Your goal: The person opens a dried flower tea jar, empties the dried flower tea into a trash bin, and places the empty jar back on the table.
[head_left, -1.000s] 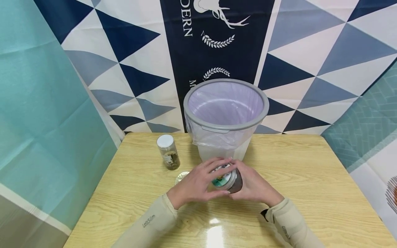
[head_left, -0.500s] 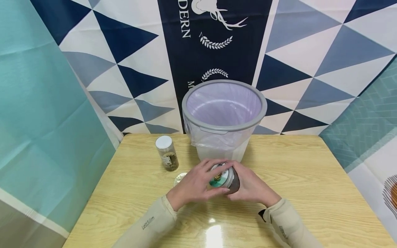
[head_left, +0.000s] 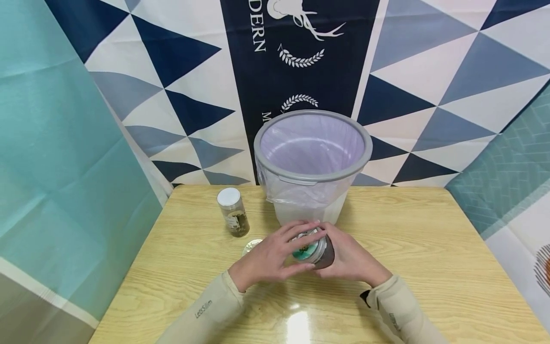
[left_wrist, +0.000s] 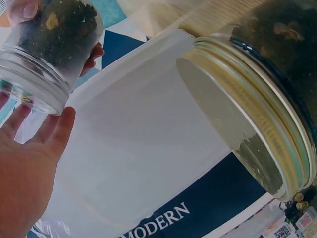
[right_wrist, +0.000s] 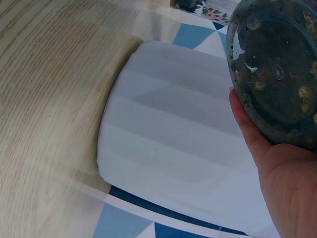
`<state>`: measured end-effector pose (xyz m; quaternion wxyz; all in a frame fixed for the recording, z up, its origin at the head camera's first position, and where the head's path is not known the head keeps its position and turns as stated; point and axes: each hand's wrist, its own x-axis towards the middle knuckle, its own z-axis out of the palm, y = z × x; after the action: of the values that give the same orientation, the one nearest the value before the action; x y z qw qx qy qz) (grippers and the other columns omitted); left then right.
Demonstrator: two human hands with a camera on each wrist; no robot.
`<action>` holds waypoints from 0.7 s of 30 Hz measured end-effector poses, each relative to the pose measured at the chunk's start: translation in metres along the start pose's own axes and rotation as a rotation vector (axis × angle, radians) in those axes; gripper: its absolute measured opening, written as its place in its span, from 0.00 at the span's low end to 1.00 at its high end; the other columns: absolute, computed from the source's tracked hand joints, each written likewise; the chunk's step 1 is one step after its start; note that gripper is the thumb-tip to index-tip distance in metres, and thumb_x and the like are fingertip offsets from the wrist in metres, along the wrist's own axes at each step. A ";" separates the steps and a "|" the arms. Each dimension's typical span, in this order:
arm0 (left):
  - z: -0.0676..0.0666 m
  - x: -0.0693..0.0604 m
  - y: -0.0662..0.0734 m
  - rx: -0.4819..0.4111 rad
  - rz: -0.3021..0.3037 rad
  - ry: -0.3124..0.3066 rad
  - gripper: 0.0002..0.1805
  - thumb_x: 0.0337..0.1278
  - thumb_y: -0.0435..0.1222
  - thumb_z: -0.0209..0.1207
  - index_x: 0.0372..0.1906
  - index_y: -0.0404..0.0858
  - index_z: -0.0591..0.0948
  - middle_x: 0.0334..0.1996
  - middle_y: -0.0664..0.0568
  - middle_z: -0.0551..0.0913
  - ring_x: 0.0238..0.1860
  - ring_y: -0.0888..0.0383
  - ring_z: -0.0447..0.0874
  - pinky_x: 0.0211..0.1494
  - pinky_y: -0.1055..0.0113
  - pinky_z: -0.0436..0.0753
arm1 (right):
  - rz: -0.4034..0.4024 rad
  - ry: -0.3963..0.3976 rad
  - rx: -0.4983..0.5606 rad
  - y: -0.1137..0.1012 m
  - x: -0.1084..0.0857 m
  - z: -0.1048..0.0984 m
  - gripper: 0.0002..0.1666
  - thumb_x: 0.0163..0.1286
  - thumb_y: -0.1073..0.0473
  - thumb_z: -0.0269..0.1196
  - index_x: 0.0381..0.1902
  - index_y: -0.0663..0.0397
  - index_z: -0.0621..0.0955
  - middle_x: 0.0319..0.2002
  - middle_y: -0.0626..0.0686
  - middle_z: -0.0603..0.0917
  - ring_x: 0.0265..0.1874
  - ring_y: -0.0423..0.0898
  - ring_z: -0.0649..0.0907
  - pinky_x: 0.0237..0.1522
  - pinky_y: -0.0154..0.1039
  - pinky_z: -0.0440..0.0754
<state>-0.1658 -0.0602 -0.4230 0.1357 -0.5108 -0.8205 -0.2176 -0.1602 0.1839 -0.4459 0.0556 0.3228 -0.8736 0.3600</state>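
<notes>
In the head view, my right hand [head_left: 353,257] grips the side of a clear jar [head_left: 328,256] with dark, dried-looking contents. The fingers and thumb of my left hand [head_left: 271,254] hold around its clear lid [head_left: 304,251], which carries a green and white label. The jar is tilted with its lid toward the left, in front of the bin. The right wrist view shows the jar's round base [right_wrist: 277,74] beside my right hand. Close by my left wrist stands a second jar with a gold-rimmed lid [left_wrist: 247,114]; its body is mostly hidden in the head view.
A white-capped jar [head_left: 233,212] with a label stands on the wooden table [head_left: 412,229], left of the bin. The grey-rimmed bin [head_left: 312,176], lined with a thin bag, stands at the back. Patterned cloth [head_left: 412,95] hangs behind the table.
The label on the lid looks turned a little, and my left fingers have shifted slightly around it. My right hand keeps its grip on the jar. The other jars and the bin stay in place.
</notes>
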 end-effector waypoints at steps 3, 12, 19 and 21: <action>0.001 -0.001 0.000 -0.004 -0.009 -0.007 0.38 0.72 0.54 0.59 0.81 0.53 0.61 0.79 0.56 0.64 0.77 0.55 0.64 0.76 0.60 0.73 | 0.001 -0.006 0.006 0.001 -0.001 0.001 0.56 0.41 0.53 0.84 0.68 0.51 0.70 0.54 0.45 0.82 0.48 0.40 0.84 0.50 0.40 0.85; 0.004 0.003 0.004 0.039 -0.089 0.038 0.40 0.69 0.58 0.60 0.81 0.55 0.62 0.75 0.54 0.70 0.70 0.54 0.72 0.69 0.58 0.79 | 0.011 0.006 -0.011 0.000 -0.001 0.000 0.54 0.40 0.53 0.84 0.66 0.50 0.71 0.52 0.45 0.82 0.46 0.39 0.83 0.49 0.40 0.86; 0.002 0.005 0.006 0.015 -0.136 0.043 0.42 0.65 0.59 0.64 0.80 0.56 0.63 0.74 0.53 0.70 0.71 0.53 0.72 0.69 0.54 0.79 | 0.020 0.004 -0.037 -0.001 -0.001 -0.001 0.54 0.39 0.52 0.84 0.65 0.51 0.71 0.51 0.45 0.82 0.46 0.40 0.83 0.48 0.40 0.85; 0.001 0.004 0.005 -0.014 -0.106 0.033 0.43 0.65 0.57 0.65 0.81 0.55 0.63 0.76 0.53 0.68 0.73 0.52 0.70 0.70 0.53 0.78 | 0.011 0.003 -0.034 -0.001 0.000 -0.001 0.55 0.39 0.52 0.84 0.66 0.51 0.72 0.52 0.45 0.82 0.47 0.40 0.83 0.49 0.41 0.85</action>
<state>-0.1631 -0.0551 -0.4210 0.1342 -0.4640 -0.8425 -0.2386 -0.1599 0.1845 -0.4446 0.0604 0.3165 -0.8812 0.3459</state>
